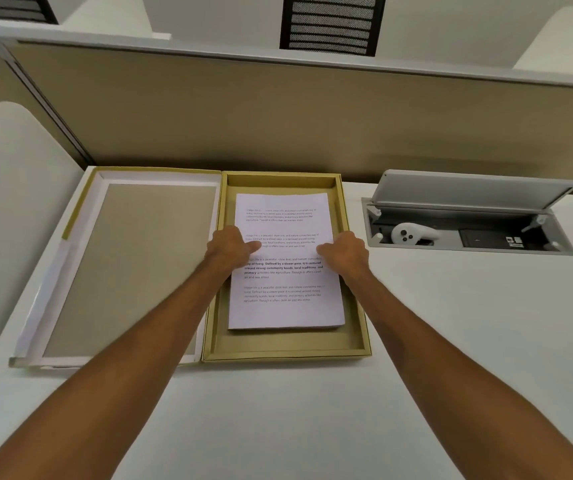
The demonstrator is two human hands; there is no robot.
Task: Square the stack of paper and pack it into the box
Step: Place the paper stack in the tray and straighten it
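Note:
A stack of white printed paper (286,299) lies flat inside the shallow tan box (288,351) on the white desk, with a gap to the box's near wall. My left hand (231,245) grips the stack's left edge, thumb on the top sheet. My right hand (343,251) grips the right edge the same way, thumb on top. The stack's edges look aligned.
The box's lid (122,268) lies open, inside up, directly left of the box. At the right, an open desk cable hatch (468,216) holds a white controller (413,233). A beige partition (278,116) stands behind the desk.

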